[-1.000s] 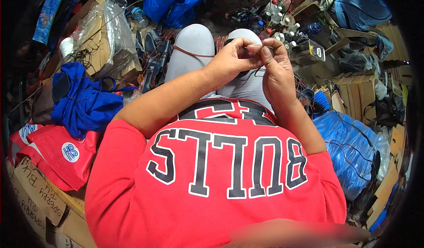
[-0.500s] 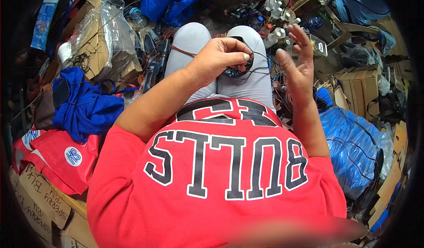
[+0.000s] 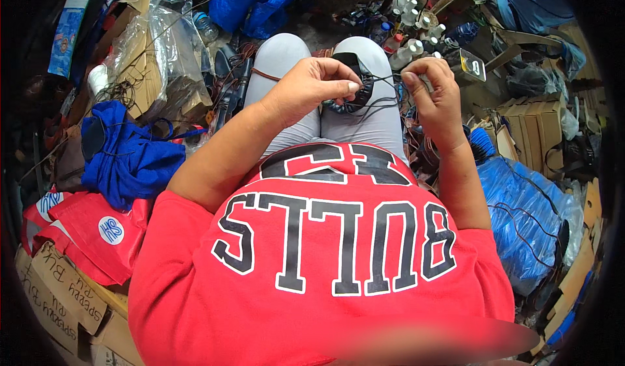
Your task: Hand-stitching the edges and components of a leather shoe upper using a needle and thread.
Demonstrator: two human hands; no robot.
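On my right thigh rests a black item with a ribbed edge [image 3: 366,87]; it could be part of a shoe, but my fingers cover some of it. My left hand [image 3: 306,91] is over its left side, thumb and forefinger pinched together. What lies between those fingertips is too small to make out. Thin dark cords [image 3: 384,103] trail from the item toward the right. To the right of my knee, my right hand [image 3: 435,99] is raised with fingers curled in a pinch, and a dark cord runs to its fingertips. A brown strap [image 3: 265,75] crosses my left leg.
Plastic bottles [image 3: 410,50] cluster beyond my right knee. Blue bags [image 3: 250,1] lie ahead, with a blue plastic-wrapped bundle [image 3: 521,216] at right. Dark shoes [image 3: 228,73], blue cloth [image 3: 127,154], a red bag [image 3: 97,236] and cardboard [image 3: 68,288] crowd the left.
My right hand, spread open before, has come lower and closed into a pinch at the cord. The left hand has shifted slightly left, showing more of the black item.
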